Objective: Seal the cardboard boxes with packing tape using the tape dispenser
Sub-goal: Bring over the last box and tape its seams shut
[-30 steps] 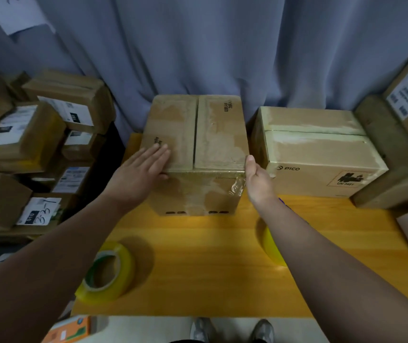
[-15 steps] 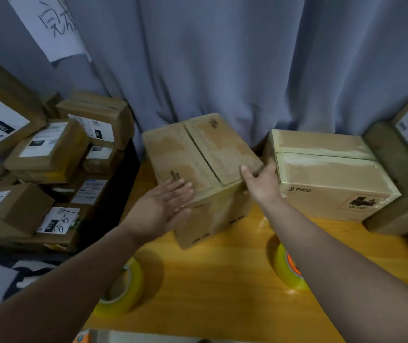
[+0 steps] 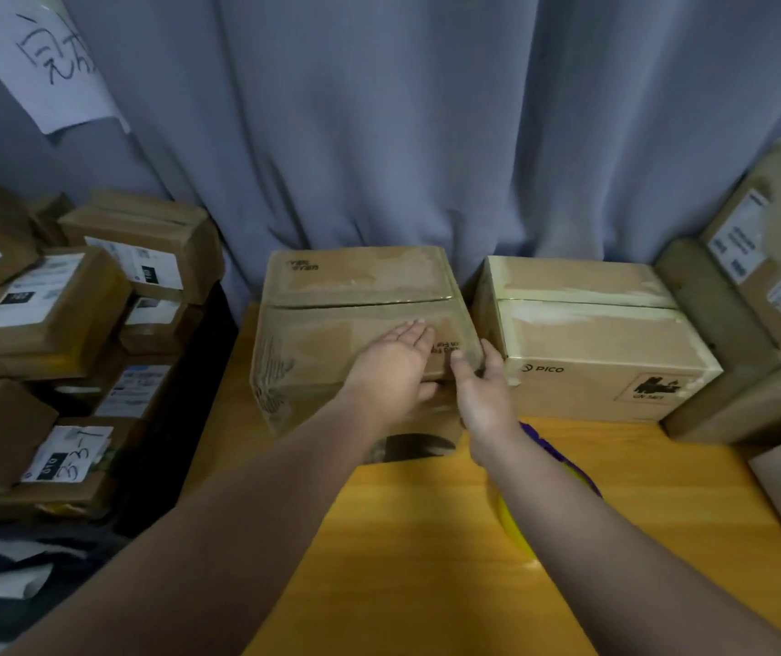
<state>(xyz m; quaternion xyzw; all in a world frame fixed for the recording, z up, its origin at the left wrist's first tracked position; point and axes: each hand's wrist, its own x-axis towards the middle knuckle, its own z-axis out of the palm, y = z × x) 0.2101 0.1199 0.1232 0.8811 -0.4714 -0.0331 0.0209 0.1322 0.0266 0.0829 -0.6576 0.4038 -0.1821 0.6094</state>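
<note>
Fingers straight and pressed together, the left hand lies flat on top of the cardboard box near its front right corner, with the thumb hooked over the front edge. The right hand meets the same corner from the side, thumb on the top and fingers nearly straight and close together against the box's right wall. A grey-blue curtain hangs in folds across the whole background. Below it, a yellow wooden table fills the foreground, crossed by both bare forearms. Off the table's left edge sits a pile of labelled parcels, and more brown cartons are stacked at the right end of the table. The cardboard box stands at the back of the table, against the curtain. Its flaps are closed, with the seam running side to side across the top. Just beside it on the right is a pale box printed with the word PICO, its flaps also closed. A white paper sheet with handwritten characters hangs on the curtain at the upper left. A tape roll, yellow with a purple part, rests on the table just in front of the pale box, largely hidden under the right forearm and held by neither hand.
</note>
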